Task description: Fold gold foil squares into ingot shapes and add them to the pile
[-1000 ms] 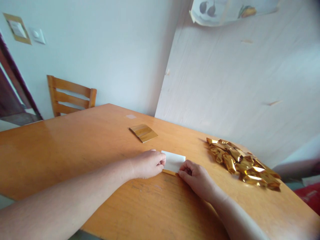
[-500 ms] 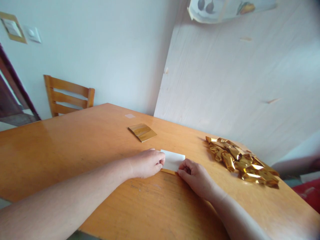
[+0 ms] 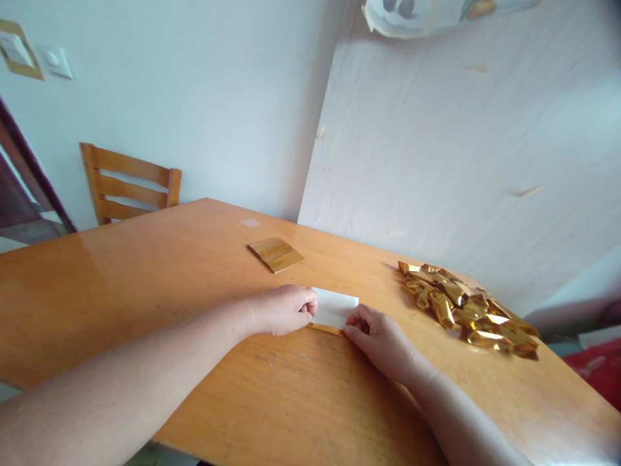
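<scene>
A small sheet of paper [image 3: 334,307], white on top with a gold strip folded along its near edge, lies on the wooden table [image 3: 272,401]. My left hand [image 3: 291,309] pinches its left edge with curled fingers. At the near right corner, my right hand [image 3: 376,333] grips the sheet between thumb and fingers. Beyond my left hand sits a flat stack of gold paper squares [image 3: 275,254]. To the right is a heap of shiny folded gold paper pieces [image 3: 460,304].
A wooden chair [image 3: 130,184] stands past the far left table edge. Behind the table are a wall and a pale board [image 3: 436,142]. A pale patch [image 3: 251,222] is on the tabletop near the far edge. Something red [image 3: 594,369] is beyond the right edge.
The view has shifted slightly. Both hands keep their hold at the sheet's two sides, and the left hand sits slightly farther from its near edge. The stack and the heap stay put.
</scene>
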`<state>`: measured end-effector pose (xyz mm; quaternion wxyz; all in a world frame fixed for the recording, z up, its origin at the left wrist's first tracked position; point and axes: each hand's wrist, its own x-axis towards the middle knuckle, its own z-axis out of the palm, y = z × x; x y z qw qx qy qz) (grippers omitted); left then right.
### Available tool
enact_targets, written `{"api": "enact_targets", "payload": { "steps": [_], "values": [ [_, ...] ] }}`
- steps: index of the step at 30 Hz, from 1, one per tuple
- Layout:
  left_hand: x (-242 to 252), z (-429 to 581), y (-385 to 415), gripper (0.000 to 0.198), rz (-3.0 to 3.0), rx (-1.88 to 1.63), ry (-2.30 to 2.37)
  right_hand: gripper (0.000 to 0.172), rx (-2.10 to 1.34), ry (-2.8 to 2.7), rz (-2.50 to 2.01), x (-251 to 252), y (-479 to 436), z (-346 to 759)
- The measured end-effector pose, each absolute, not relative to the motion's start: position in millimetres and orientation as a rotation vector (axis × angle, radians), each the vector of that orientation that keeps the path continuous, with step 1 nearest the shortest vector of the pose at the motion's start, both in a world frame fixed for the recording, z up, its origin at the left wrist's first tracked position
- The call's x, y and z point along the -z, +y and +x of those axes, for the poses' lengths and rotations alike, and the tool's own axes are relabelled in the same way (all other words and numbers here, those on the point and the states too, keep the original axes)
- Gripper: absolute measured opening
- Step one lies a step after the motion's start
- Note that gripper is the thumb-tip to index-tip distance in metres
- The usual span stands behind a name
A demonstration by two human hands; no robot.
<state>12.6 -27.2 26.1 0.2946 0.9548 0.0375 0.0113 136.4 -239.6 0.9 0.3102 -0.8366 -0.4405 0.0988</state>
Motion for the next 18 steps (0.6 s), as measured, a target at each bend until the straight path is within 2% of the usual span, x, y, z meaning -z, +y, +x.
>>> {"api": "enact_targets", "payload": {
  "steps": [18],
  "values": [
    [-26.5, 13.5, -27.0, 0.012, 2.538, -0.029, 0.131, 0.008, -0.260, -1.154, -2.224, -2.7, -239.5, 134.9]
  ]
}}
